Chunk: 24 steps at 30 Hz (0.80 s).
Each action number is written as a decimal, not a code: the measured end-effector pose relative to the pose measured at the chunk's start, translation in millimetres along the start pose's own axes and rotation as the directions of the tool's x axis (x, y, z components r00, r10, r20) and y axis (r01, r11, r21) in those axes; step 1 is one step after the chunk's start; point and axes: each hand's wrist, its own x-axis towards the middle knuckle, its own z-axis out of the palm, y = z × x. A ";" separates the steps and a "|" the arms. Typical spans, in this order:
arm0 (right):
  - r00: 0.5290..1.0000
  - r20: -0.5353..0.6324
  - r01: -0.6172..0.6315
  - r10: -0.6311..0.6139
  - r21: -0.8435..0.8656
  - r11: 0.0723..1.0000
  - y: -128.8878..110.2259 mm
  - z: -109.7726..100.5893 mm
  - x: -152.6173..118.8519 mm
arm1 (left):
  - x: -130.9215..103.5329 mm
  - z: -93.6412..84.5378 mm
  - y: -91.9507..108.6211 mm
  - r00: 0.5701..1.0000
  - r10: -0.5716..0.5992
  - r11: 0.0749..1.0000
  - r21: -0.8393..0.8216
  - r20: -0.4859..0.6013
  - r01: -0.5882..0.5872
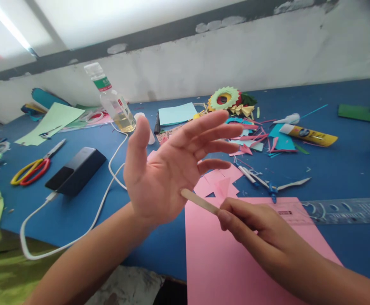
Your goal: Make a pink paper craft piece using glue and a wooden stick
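Note:
My left hand (168,173) is raised over the table, palm toward me, fingers spread, holding nothing. Pinched between the thumb and fingers of my right hand (251,228) is a flat wooden craft stick (201,201). Its rounded tip meets the lower edge of my left palm. Under my right hand lies a large pink sheet of paper (216,258). Smaller pink paper pieces (208,184) lie just behind it, partly hidden by my left hand. A clear plastic stencil ruler (346,212) overlaps the sheet's right corner.
On the blue table (340,169) are scissors (41,165), a black power bank (76,171) with a white cable (100,212), and a clear bottle (116,103). A yellow glue tube (313,134), a compass (272,188), paper scraps (248,137) and a paper ring (226,99) lie behind my hands.

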 end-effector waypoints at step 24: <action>1.000 -0.011 0.002 -0.002 -0.032 0.999 -2.0 1.9 -4.8 | -1.4 -6.4 -7.0 0.976 -0.024 0.976 0.216 0.215 -0.023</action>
